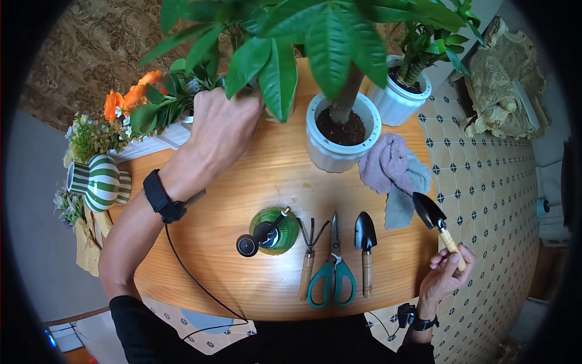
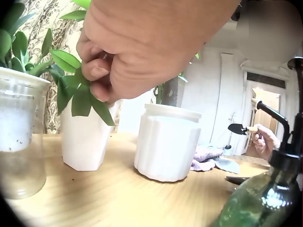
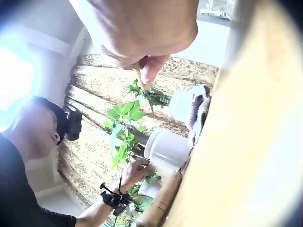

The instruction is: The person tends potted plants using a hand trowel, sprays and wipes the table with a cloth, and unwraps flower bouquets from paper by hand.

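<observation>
My left hand is over the back left of the table. In the left wrist view its curled fingers pinch at green leaves above a tall white pot; the fingertips' exact hold is partly hidden. At the right, beyond the table edge, my right hand grips the wooden handle of a small black trowel, its blade pointing up and left. The right wrist view shows the right hand around the handle, with the blade hard to make out.
Between the hands stand a large potted plant and green spray bottle. Near the front lie a hand rake, scissors and another trowel. Cloths, another potted plant and a striped vase stand around them.
</observation>
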Tool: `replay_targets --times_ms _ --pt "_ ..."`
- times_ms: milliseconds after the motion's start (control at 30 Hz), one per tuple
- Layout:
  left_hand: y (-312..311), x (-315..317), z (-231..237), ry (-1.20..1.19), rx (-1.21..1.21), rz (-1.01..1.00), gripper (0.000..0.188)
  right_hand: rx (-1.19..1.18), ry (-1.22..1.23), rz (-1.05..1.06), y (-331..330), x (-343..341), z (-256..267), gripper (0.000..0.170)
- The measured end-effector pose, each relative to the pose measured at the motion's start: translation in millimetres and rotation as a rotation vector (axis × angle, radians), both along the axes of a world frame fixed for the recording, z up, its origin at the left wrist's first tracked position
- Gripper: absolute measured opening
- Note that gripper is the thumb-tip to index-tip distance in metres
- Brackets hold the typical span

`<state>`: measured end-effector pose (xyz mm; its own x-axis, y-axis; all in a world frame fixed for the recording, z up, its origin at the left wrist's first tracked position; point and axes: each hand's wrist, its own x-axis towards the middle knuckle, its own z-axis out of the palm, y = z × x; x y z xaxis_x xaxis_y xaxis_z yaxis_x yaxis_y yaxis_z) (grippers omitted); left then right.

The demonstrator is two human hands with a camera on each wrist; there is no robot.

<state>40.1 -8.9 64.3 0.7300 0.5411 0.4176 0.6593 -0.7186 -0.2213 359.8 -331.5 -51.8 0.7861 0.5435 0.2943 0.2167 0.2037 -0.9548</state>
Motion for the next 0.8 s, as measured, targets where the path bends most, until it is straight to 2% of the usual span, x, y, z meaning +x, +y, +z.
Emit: replay_targets --times_ms 33,267,400,467,600,667,733,800 --pt "0 -1 0 -0.058 0.008 -0.077 0.009 0.017 -0.032 -0.006 3 0 6 0.030" --pt "-2 12 3 -0.038 -0.085 0.082 0.010 0.109 -0.085 0.033 34 -7 26 0.034" --pt "-4 12 9 -0.019 -0.089 0.077 0.008 0.112 -0.130 0.048 42 -10 29 0.037" --pt "-5 6 10 -0.112 -0.103 -0.015 0.006 0.131 -0.146 0.059 42 -11 30 0.038" --pt "0 -8 6 -0.080 -0.049 -0.026 0.005 0.183 -0.125 0.141 45 -11 43 0.040" --pt "-2 -7 11 -0.097 -0.050 -0.084 0.009 0.179 -0.150 0.111 48 -11 54 0.041" --pt "-18 -4 22 -0.126 -0.099 -0.090 0.009 0.179 -0.178 0.081 61 -11 72 0.043" --pt "-38 3 32 -0.290 -0.565 -0.143 0.032 0.302 -0.347 0.022 84 -11 101 0.043"
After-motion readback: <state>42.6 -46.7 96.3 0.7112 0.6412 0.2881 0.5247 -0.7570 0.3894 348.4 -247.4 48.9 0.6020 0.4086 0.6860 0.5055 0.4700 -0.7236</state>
